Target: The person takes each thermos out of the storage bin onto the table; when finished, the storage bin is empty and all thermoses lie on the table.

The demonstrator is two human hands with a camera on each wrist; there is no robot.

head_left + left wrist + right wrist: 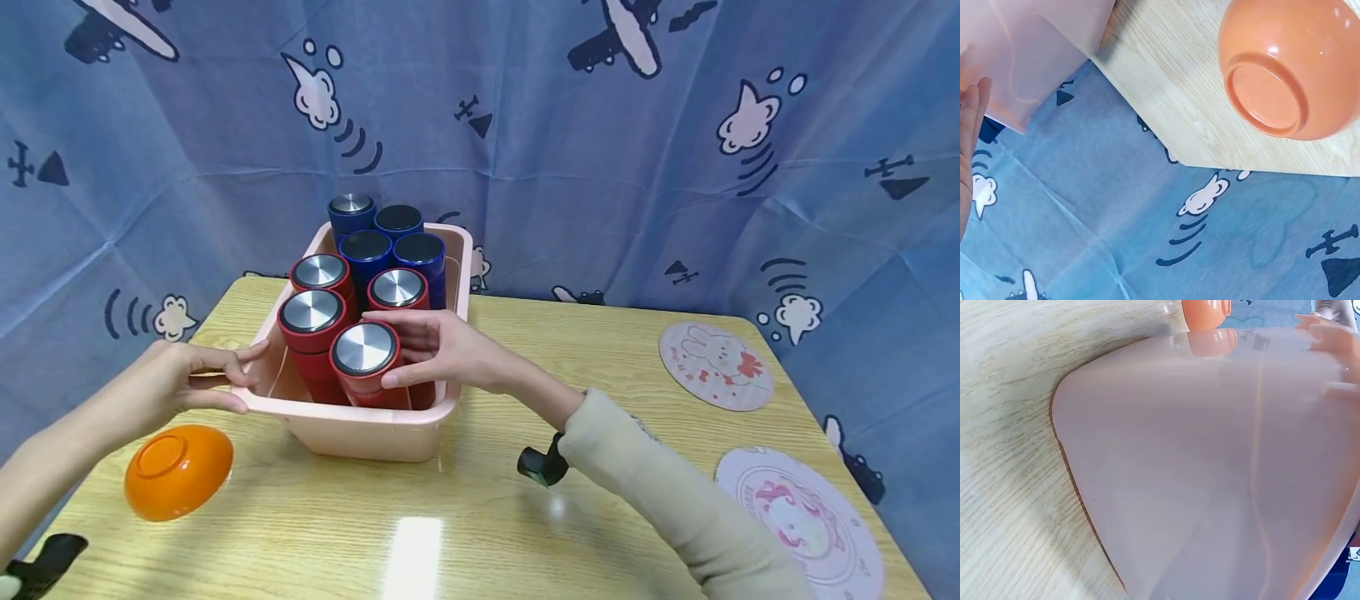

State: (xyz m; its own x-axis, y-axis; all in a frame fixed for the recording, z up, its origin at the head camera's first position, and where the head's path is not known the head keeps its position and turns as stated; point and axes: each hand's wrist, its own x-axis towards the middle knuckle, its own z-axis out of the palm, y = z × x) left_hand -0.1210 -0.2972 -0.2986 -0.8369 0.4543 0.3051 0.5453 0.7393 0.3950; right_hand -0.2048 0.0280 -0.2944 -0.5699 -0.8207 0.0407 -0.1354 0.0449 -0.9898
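In the head view a pale pink plastic bin (367, 437) stands on the table, packed with upright thermos flasks. My right hand (450, 350) grips the front red thermos flask (365, 350), thumb on the near side and fingers behind. My left hand (198, 375) pinches the bin's rim at its front left corner. Behind the gripped flask stand more red flasks, one being the left red flask (311, 321). Several blue flasks (422, 254) fill the back of the bin. The bin's outer wall (1172, 456) fills most of the right wrist view, where the gripped flask is out of sight.
An orange bowl (178, 473) lies upside down and tilted at the table's left. Two round printed mats, the far mat (716, 367) and the near mat (802, 525), lie on the right. A blue patterned curtain (570, 183) hangs behind the wooden table (480, 500).
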